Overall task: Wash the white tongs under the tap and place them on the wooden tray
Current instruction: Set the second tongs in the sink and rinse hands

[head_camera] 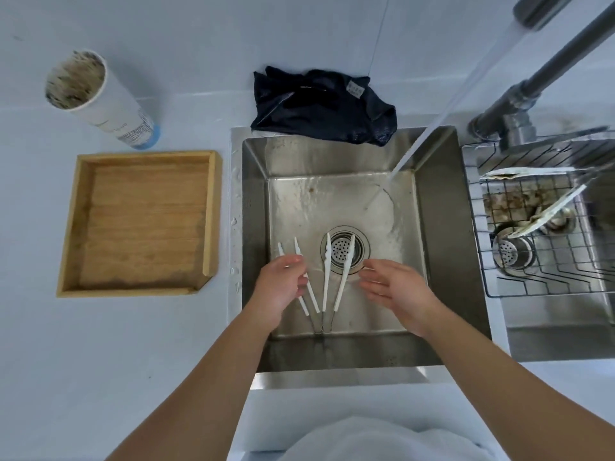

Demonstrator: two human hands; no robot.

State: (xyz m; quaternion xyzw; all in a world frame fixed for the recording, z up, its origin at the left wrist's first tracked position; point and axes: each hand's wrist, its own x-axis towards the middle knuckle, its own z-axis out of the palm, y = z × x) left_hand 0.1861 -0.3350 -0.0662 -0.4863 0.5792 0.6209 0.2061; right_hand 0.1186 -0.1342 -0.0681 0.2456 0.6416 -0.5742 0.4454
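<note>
A pale countertop (116,344) spreads around a stainless steel sink (439,227), where water (442,111) runs in a slanting stream from the tap (539,11) at upper right and lands on the basin floor towards the far right corner. To the right sits a second basin fitted with a wire rack (545,261) holding soiled scraps. Left of the sink, on the counter, stands the wooden tray (68,227), square and shallow, with nothing in it. Behind the tray a stained white paper cup (100,98) stands on the counter, and a dark cloth (322,108) lies crumpled over the sink's far rim. In the basin are two pairs of white tongs: the left tongs (311,292) are gripped by the person's left hand (279,287), whose fingers curl around the arms near their middle, tips pointing away from the person; the right tongs (334,271) lie on the basin floor just beside them, their tips resting over the round drain strainer (342,251). The right hand (396,291) hovers open just to the right of those tongs, fingers relaxed and slightly spread, holding nothing. Both bare forearms reach in from the bottom edge, above a fold of white clothing (376,440).
</note>
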